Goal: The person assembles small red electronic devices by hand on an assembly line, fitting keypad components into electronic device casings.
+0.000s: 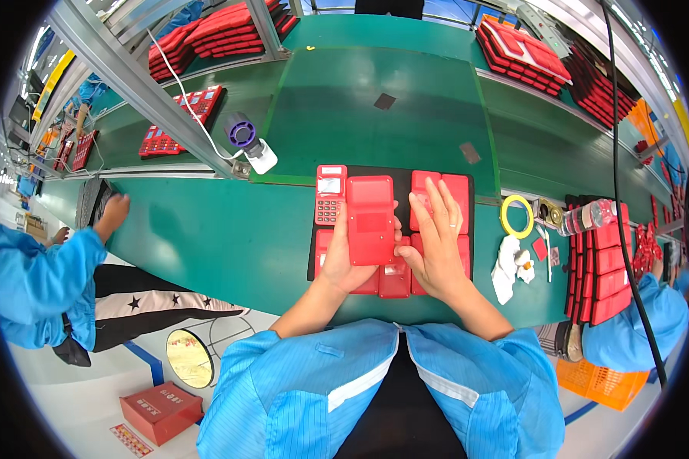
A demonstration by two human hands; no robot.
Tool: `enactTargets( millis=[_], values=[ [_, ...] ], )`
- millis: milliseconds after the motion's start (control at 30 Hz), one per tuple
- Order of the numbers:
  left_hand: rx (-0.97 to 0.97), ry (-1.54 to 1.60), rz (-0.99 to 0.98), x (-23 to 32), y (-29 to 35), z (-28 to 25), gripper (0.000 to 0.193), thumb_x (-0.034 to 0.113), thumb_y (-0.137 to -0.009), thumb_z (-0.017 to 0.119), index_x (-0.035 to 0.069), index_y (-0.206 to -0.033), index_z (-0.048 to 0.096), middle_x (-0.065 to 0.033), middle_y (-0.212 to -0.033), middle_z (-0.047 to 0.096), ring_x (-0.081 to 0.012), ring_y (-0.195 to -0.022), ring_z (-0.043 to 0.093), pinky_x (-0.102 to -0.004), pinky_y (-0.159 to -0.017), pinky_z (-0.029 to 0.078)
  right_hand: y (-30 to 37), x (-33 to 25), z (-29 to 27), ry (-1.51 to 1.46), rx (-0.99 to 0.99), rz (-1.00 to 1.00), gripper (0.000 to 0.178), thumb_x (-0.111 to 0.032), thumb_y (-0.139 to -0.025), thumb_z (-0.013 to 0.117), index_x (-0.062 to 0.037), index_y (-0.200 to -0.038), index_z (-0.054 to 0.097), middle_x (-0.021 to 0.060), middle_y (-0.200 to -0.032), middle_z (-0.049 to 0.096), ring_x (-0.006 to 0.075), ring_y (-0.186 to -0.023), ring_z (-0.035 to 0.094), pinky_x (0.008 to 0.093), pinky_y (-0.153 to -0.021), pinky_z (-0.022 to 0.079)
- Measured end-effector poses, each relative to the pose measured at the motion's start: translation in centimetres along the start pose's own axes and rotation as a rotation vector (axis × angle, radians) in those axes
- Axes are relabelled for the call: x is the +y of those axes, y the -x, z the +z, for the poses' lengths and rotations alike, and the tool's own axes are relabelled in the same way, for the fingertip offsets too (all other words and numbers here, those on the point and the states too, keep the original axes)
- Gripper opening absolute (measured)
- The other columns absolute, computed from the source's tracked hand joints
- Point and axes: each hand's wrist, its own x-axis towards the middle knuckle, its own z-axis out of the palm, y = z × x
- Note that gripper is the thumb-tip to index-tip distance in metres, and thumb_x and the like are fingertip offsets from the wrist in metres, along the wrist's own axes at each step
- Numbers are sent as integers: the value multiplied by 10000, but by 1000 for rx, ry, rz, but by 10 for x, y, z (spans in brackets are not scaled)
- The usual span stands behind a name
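Observation:
Upright in my left hand (342,264) is a red handheld keypad terminal (370,218), its plain back toward me. My fingers wrap round its lower sides. My right hand (442,249) stands just to the right with fingers stretched and spread, its thumb near the terminal's lower right edge; whether it touches cannot be told. Beneath both hands lies a black tray (404,183) of red terminals. One terminal (331,197) at its upper left shows a screen and keypad; others, such as the red one (455,191) at the upper right, lie back up. My hands hide part of the tray.
Right of the tray lie yellow tape (517,216), a white cloth (505,269), a plastic bottle (587,217) and stacked red terminals (601,264). A small purple-and-white fan (253,144) stands by the metal post. Co-workers' blue sleeves (42,283) show at both sides. A conveyor (375,115) runs behind.

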Motion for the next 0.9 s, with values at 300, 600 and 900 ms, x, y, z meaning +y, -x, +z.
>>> enactTargets(
  millis=[300,600,900],
  values=[
    [127,-187,35,-7,2,7,629,559,-1063,267,67,-1388,485,-123,-1356,562,-235,-1226,571,-400,-1023,493,13,-28,20,-79,73,-73,739,-172,-691,853,8,-1335,539,178,-1369,505,394,-1209,484,479,-990,437],
    [144,-701,224,3,6,14,864,-137,-824,668,35,-1559,250,-91,-1398,423,-186,-1196,541,-330,-1032,487,20,11,20,-896,-130,544,639,44,-921,626,37,-1501,357,126,-1355,587,140,-1150,604,295,-967,500],
    [244,-1347,211,11,5,-36,873,-105,-766,738,-36,-1520,304,-139,-1332,468,-181,-1071,607,-307,-925,564,6,30,49,-971,-294,591,581,24,-944,616,23,-1470,369,90,-1096,701,104,-930,664,267,-778,538]
  ],
)
